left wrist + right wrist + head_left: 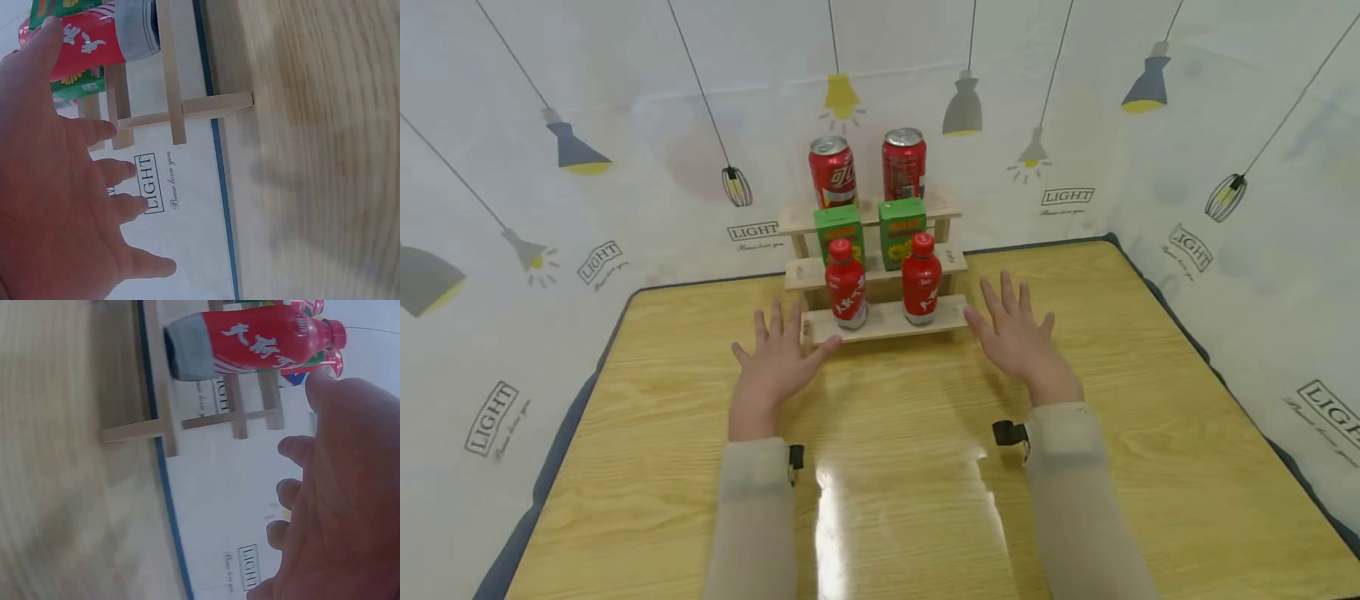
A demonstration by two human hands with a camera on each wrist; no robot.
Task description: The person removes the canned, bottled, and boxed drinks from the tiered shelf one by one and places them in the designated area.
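A three-tier wooden rack (887, 323) stands at the back of the table. Its bottom step carries two red bottles, a left bottle (847, 287) and a right bottle (921, 282). Behind them on the middle step are two green cartons, the left carton (838, 223) and the right carton (901, 227), partly hidden. Two red cans, a left can (832, 173) and a right can (904, 162), occupy the top. My left hand (778, 358) is spread beside the rack's left end, holding nothing. By the right end my right hand (1018, 333) is likewise spread and holds nothing.
The wood-grain table (910, 467) is enclosed by a pale cloth backdrop (677, 225) printed with hanging lamps. Dark edging runs along the table's border. A small black device (1009, 433) sits at the right wrist, another black device (796, 457) at the left.
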